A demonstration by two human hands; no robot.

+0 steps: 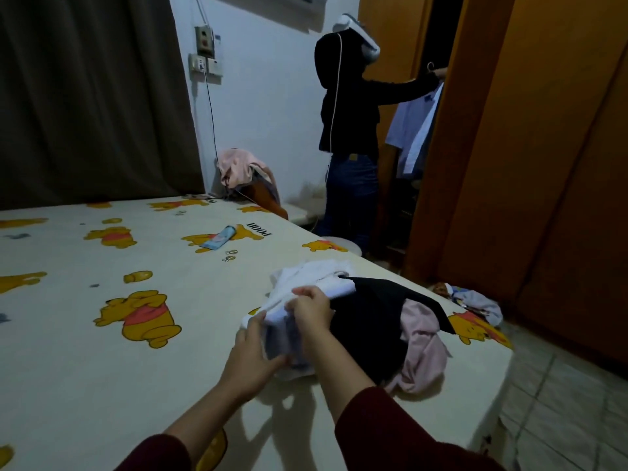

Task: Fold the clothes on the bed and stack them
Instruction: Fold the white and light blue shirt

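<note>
here the left hand (253,351) and the right hand (312,309) both grip a white cloth (306,283) on the bed (85,368); it looks light and limp, so better to hold at corners. right of it lie a black garment (370,321) and a pink garment (423,348), unfolded.

dim indoor light | soft shadows under hands (282,334) | wide-angle edge bending

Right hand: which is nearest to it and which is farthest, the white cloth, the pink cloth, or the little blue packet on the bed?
From the right hand:
1. White cloth, gripped in it.
2. Pink cloth, lower right, beside the black garment.
3. Blue packet, far up the bed, to the left.
</note>
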